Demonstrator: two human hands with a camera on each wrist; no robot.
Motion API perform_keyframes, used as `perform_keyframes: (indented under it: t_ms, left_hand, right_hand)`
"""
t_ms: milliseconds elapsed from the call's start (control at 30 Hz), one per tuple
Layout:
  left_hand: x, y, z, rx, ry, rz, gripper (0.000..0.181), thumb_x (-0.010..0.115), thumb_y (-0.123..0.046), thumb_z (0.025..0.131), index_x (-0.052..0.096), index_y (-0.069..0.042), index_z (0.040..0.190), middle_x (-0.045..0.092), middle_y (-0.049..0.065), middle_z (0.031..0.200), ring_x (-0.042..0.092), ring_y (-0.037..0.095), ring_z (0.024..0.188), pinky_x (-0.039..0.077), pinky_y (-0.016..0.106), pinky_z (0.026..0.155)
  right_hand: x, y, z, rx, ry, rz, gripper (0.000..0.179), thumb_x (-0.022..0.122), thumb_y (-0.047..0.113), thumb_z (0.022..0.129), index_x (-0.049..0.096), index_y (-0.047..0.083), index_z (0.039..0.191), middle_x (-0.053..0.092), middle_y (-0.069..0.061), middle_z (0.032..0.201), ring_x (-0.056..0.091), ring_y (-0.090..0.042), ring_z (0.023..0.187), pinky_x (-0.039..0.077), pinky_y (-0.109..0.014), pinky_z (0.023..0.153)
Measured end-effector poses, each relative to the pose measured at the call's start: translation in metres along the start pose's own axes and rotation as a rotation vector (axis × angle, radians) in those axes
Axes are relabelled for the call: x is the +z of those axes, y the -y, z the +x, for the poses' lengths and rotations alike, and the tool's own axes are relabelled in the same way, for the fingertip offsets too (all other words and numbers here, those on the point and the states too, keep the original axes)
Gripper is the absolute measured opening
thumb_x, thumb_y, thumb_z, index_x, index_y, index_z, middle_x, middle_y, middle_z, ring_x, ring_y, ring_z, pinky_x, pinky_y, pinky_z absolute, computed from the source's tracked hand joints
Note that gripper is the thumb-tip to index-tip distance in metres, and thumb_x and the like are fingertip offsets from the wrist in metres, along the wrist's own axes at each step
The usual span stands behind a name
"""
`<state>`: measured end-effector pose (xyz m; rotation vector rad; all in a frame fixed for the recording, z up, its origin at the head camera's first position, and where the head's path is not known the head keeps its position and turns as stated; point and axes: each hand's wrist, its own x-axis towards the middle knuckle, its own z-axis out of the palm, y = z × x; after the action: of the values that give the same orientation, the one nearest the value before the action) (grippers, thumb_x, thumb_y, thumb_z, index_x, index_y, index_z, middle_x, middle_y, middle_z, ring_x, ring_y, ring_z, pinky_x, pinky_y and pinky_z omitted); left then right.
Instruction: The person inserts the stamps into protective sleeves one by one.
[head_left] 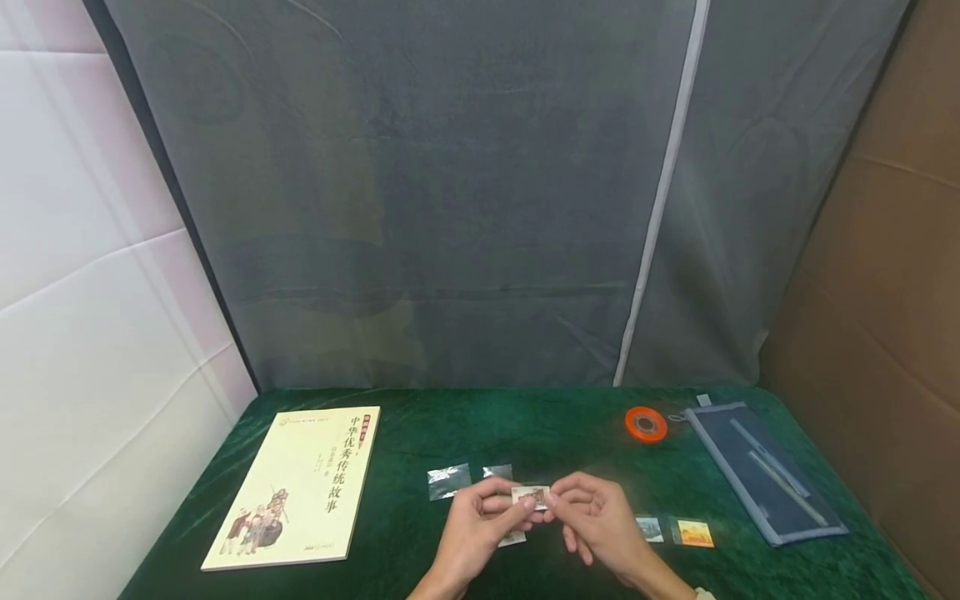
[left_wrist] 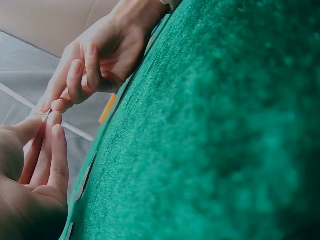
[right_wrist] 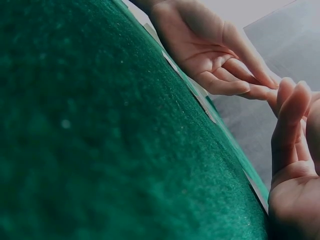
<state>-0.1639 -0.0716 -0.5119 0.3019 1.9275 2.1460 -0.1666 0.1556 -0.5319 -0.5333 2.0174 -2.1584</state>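
Observation:
A small stamp [head_left: 531, 497] with a pale border and a brownish picture is held up between both hands, above the green cloth. My left hand [head_left: 480, 521] pinches its left end between thumb and fingers. At its right end, the thumb and forefinger of my right hand [head_left: 596, 512] grip it, the other fingers loosely bent. Both wrist views show the fingertips of the two hands meeting at the thin stamp. Another small pale piece [head_left: 513, 539] lies below the left hand, partly hidden by it.
Clear plastic sleeves [head_left: 448, 482] lie beyond the left hand. To the right are a bluish stamp [head_left: 649, 529] and an orange-yellow stamp [head_left: 695, 533] in a sleeve. A book [head_left: 300, 483] lies at left; an orange round disc [head_left: 646, 424] and a blue mesh pouch [head_left: 765, 475] with slim tools lie at right.

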Motion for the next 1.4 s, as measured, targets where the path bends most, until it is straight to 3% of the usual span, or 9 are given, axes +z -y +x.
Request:
perform_keyframes:
  t_ms: [200,467,800,1100,1200,1300,1400]
  left_hand:
    - [0.001,0.0,0.0,0.012,0.013,0.017,0.034,0.082,-0.022,0.099,0.072,0.002,0.121,0.084,0.017,0.105,0.083,0.019,0.095,0.066,0.029,0.085]
    - [0.003,-0.001,-0.002,0.002,0.01,0.036,0.033,0.083,-0.024,0.098,0.074,-0.001,0.119,0.084,0.016,0.102,0.083,0.019,0.096,0.065,0.028,0.084]
    - [0.002,0.001,-0.002,0.012,0.026,0.052,0.03,0.083,-0.025,0.098,0.076,-0.002,0.116,0.085,0.012,0.1,0.083,0.019,0.096,0.066,0.029,0.084]
    - [0.001,-0.002,0.0,0.017,0.05,0.074,0.03,0.08,-0.028,0.101,0.076,-0.004,0.118,0.085,0.012,0.102,0.083,0.021,0.096,0.066,0.03,0.084]
    - [0.0,-0.006,0.0,0.028,0.066,0.078,0.03,0.076,-0.028,0.104,0.075,-0.003,0.119,0.084,0.013,0.104,0.084,0.024,0.096,0.066,0.033,0.084]
    - [-0.001,-0.009,0.0,0.027,0.063,0.077,0.029,0.074,-0.026,0.105,0.075,-0.001,0.119,0.084,0.016,0.106,0.084,0.027,0.096,0.067,0.035,0.083]
    - [0.0,-0.012,-0.002,0.024,0.061,0.088,0.028,0.075,-0.025,0.105,0.075,0.0,0.118,0.084,0.016,0.107,0.084,0.03,0.095,0.067,0.036,0.081]
  right_hand:
    - [0.001,0.003,-0.001,0.038,0.0,-0.016,0.021,0.071,0.014,0.106,0.068,-0.005,0.114,0.08,-0.01,0.09,0.058,-0.005,0.047,0.046,-0.022,0.037]
    - [0.001,0.003,-0.001,0.046,0.016,-0.042,0.022,0.07,0.015,0.107,0.069,-0.006,0.113,0.078,-0.026,0.092,0.058,-0.005,0.048,0.046,-0.023,0.038]
    - [0.001,0.001,-0.001,0.051,0.025,-0.041,0.021,0.07,0.015,0.106,0.07,-0.006,0.112,0.08,-0.016,0.089,0.059,-0.006,0.048,0.047,-0.022,0.039]
    - [0.001,0.004,0.001,0.016,0.04,-0.066,0.019,0.069,0.013,0.107,0.069,-0.005,0.111,0.074,-0.031,0.088,0.059,-0.005,0.049,0.049,-0.026,0.039]
    - [0.001,0.01,0.003,0.036,0.025,-0.111,0.019,0.072,0.015,0.106,0.069,-0.003,0.108,0.075,-0.025,0.083,0.057,-0.005,0.047,0.047,-0.025,0.037]
    - [0.001,0.017,0.004,0.068,-0.013,-0.192,0.019,0.076,0.023,0.104,0.07,0.005,0.106,0.072,-0.011,0.075,0.054,-0.005,0.043,0.043,-0.024,0.036]
    - [0.0,0.022,0.006,0.019,-0.029,-0.313,0.021,0.078,0.026,0.102,0.072,0.009,0.112,0.07,-0.003,0.079,0.056,-0.005,0.049,0.048,-0.026,0.041]
